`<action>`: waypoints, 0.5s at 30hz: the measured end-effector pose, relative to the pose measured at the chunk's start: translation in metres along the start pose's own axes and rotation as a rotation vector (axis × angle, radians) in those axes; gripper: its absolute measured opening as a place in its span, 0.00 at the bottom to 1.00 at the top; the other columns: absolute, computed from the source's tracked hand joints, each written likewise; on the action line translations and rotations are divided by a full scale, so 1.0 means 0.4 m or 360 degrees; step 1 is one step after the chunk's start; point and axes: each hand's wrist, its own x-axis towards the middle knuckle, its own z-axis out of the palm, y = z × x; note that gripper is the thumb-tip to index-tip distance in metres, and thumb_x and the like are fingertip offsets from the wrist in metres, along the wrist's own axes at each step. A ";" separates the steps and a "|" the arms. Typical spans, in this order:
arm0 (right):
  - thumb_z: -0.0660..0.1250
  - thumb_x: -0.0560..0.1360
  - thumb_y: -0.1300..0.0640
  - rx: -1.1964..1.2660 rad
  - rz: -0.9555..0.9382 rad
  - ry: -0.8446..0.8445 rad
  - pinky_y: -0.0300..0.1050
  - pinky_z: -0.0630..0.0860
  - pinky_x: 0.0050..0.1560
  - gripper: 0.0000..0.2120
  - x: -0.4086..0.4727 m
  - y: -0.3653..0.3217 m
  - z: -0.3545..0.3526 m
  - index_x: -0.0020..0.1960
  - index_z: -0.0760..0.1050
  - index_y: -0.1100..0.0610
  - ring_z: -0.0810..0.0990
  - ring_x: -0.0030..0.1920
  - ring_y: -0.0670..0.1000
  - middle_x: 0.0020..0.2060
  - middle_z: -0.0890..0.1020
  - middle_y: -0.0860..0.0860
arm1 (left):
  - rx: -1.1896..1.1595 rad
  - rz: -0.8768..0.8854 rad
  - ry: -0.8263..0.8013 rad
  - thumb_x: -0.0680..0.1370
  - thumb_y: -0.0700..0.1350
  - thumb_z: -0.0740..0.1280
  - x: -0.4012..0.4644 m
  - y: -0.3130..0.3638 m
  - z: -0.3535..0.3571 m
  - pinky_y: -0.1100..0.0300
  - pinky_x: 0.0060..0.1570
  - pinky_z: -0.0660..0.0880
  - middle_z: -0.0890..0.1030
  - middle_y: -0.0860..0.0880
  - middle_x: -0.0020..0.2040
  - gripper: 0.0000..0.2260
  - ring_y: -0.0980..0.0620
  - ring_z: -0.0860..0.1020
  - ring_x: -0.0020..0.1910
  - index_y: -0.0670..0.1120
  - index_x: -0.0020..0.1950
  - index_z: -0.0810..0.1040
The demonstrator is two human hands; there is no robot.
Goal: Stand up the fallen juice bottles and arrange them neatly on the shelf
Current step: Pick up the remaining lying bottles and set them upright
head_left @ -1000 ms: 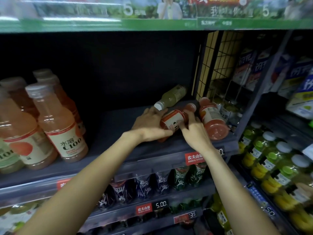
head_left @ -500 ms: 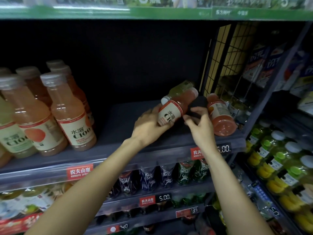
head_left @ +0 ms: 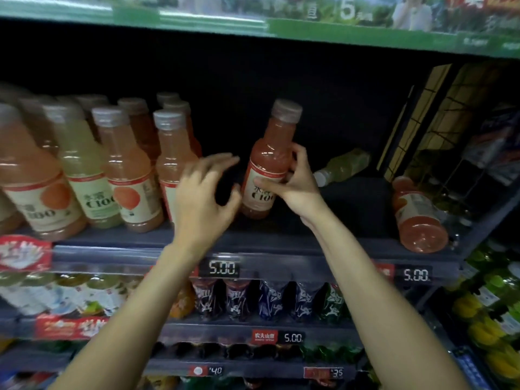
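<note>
My right hand (head_left: 292, 184) grips a pink juice bottle (head_left: 270, 153) around its label and holds it upright, slightly tilted, its base at the dark shelf (head_left: 323, 237). My left hand (head_left: 205, 198) hovers just left of that bottle, fingers spread, holding nothing. Further left stands a row of upright pink and pale yellow bottles (head_left: 126, 170). A pale green bottle (head_left: 343, 167) lies on its side at the back right. Another pink bottle (head_left: 416, 215) lies on its side at the shelf's right end.
A wire grid divider (head_left: 439, 114) closes the shelf's right side. Price tags reading 5.00 (head_left: 222, 268) run along the front edge. Lower shelves hold dark pouches (head_left: 270, 302), and green and yellow bottles (head_left: 489, 299) fill the neighbouring rack at right.
The pink bottle went from lying tilted in both hands to upright in my right hand, shifted left. My left hand let go of it and opened. The view swung left.
</note>
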 end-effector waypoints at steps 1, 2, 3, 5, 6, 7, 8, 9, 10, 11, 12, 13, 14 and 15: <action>0.78 0.64 0.61 -0.0013 0.0025 -0.0017 0.54 0.73 0.63 0.37 0.019 0.000 0.013 0.63 0.59 0.47 0.77 0.61 0.50 0.58 0.76 0.46 | 0.0136 0.0020 0.0195 0.73 0.42 0.67 -0.001 -0.015 -0.022 0.58 0.59 0.65 0.79 0.43 0.57 0.16 0.44 0.74 0.57 0.41 0.60 0.78; 0.78 0.64 0.60 -0.0020 0.0055 -0.0063 0.56 0.73 0.63 0.37 0.039 0.002 0.037 0.63 0.58 0.48 0.77 0.60 0.50 0.58 0.76 0.47 | 0.0242 -0.0016 0.0347 0.72 0.40 0.68 -0.004 -0.032 -0.049 0.58 0.58 0.64 0.78 0.40 0.56 0.16 0.44 0.71 0.56 0.40 0.59 0.77; 0.78 0.64 0.60 -0.0024 0.0076 -0.0112 0.57 0.73 0.64 0.37 0.057 0.007 0.058 0.64 0.58 0.50 0.77 0.60 0.51 0.57 0.76 0.47 | 0.0302 -0.0086 0.0441 0.71 0.40 0.69 -0.005 -0.045 -0.068 0.57 0.58 0.64 0.76 0.37 0.56 0.18 0.43 0.69 0.56 0.39 0.60 0.74; 0.78 0.65 0.62 -0.0042 0.0079 -0.0201 0.57 0.72 0.64 0.37 0.085 0.020 0.101 0.64 0.58 0.52 0.77 0.60 0.50 0.55 0.77 0.46 | 0.0349 -0.0233 0.0471 0.71 0.43 0.70 -0.003 -0.066 -0.096 0.55 0.59 0.64 0.73 0.35 0.58 0.24 0.42 0.67 0.58 0.42 0.64 0.68; 0.77 0.65 0.62 -0.0063 0.0076 -0.0233 0.56 0.72 0.64 0.37 0.095 0.024 0.116 0.65 0.58 0.53 0.77 0.60 0.50 0.54 0.76 0.45 | 0.0353 -0.0300 0.0428 0.71 0.46 0.70 0.000 -0.071 -0.103 0.52 0.60 0.66 0.72 0.35 0.60 0.27 0.40 0.68 0.59 0.43 0.67 0.65; 0.77 0.66 0.63 -0.0093 0.0070 -0.0256 0.54 0.72 0.64 0.37 0.103 0.026 0.129 0.66 0.58 0.54 0.76 0.59 0.49 0.53 0.75 0.45 | 0.0353 -0.0355 0.0365 0.71 0.48 0.70 0.003 -0.076 -0.108 0.51 0.59 0.67 0.71 0.36 0.62 0.29 0.39 0.69 0.60 0.42 0.69 0.64; 0.76 0.67 0.62 -0.0153 0.0053 -0.0278 0.51 0.72 0.63 0.37 0.108 0.028 0.141 0.67 0.58 0.55 0.76 0.58 0.48 0.54 0.75 0.46 | 0.0347 -0.0395 0.0294 0.72 0.49 0.71 0.004 -0.081 -0.112 0.52 0.60 0.66 0.71 0.36 0.63 0.32 0.39 0.69 0.61 0.41 0.71 0.63; 0.76 0.68 0.61 -0.0235 0.0023 -0.0281 0.49 0.72 0.62 0.37 0.114 0.031 0.146 0.69 0.58 0.55 0.75 0.58 0.47 0.55 0.74 0.47 | 0.0335 -0.0413 0.0226 0.72 0.50 0.73 0.005 -0.083 -0.111 0.55 0.61 0.65 0.70 0.36 0.65 0.34 0.38 0.69 0.63 0.40 0.73 0.62; 0.76 0.68 0.59 -0.0347 -0.0026 -0.0261 0.49 0.71 0.62 0.37 0.120 0.036 0.149 0.70 0.59 0.54 0.74 0.60 0.49 0.58 0.73 0.49 | 0.0324 -0.0410 0.0165 0.72 0.49 0.74 0.005 -0.085 -0.108 0.56 0.62 0.64 0.70 0.36 0.67 0.37 0.38 0.69 0.64 0.39 0.74 0.61; 0.76 0.69 0.56 -0.0482 -0.0080 -0.0234 0.51 0.70 0.64 0.38 0.124 0.038 0.155 0.72 0.59 0.53 0.72 0.62 0.51 0.60 0.71 0.52 | 0.0326 -0.0413 0.0121 0.72 0.50 0.74 0.004 -0.088 -0.110 0.55 0.62 0.64 0.69 0.36 0.68 0.39 0.38 0.69 0.66 0.38 0.75 0.59; 0.75 0.69 0.54 -0.0613 -0.0110 -0.0191 0.54 0.69 0.66 0.38 0.129 0.041 0.155 0.73 0.59 0.52 0.71 0.64 0.54 0.61 0.68 0.54 | 0.0329 -0.0415 0.0083 0.72 0.50 0.75 0.004 -0.089 -0.108 0.54 0.63 0.65 0.69 0.36 0.68 0.40 0.38 0.68 0.67 0.39 0.76 0.58; 0.75 0.69 0.53 -0.0701 -0.0127 -0.0151 0.55 0.68 0.67 0.39 0.134 0.043 0.152 0.74 0.59 0.51 0.70 0.65 0.56 0.61 0.67 0.55 | 0.0324 -0.0420 0.0055 0.72 0.49 0.75 0.006 -0.088 -0.102 0.52 0.62 0.67 0.69 0.37 0.69 0.41 0.38 0.68 0.67 0.39 0.76 0.57; 0.75 0.69 0.53 -0.0740 -0.0147 -0.0129 0.54 0.68 0.67 0.39 0.136 0.042 0.153 0.75 0.58 0.51 0.70 0.65 0.57 0.61 0.66 0.55 | 0.0318 -0.0434 0.0041 0.71 0.48 0.75 0.006 -0.086 -0.099 0.52 0.62 0.67 0.69 0.37 0.68 0.41 0.38 0.68 0.67 0.40 0.76 0.57; 0.75 0.69 0.54 -0.0742 -0.0171 -0.0105 0.53 0.68 0.67 0.40 0.138 0.038 0.159 0.75 0.57 0.51 0.70 0.65 0.56 0.62 0.66 0.55 | 0.0307 -0.0451 0.0034 0.71 0.47 0.75 0.008 -0.084 -0.100 0.53 0.61 0.67 0.70 0.38 0.68 0.40 0.39 0.68 0.67 0.41 0.77 0.57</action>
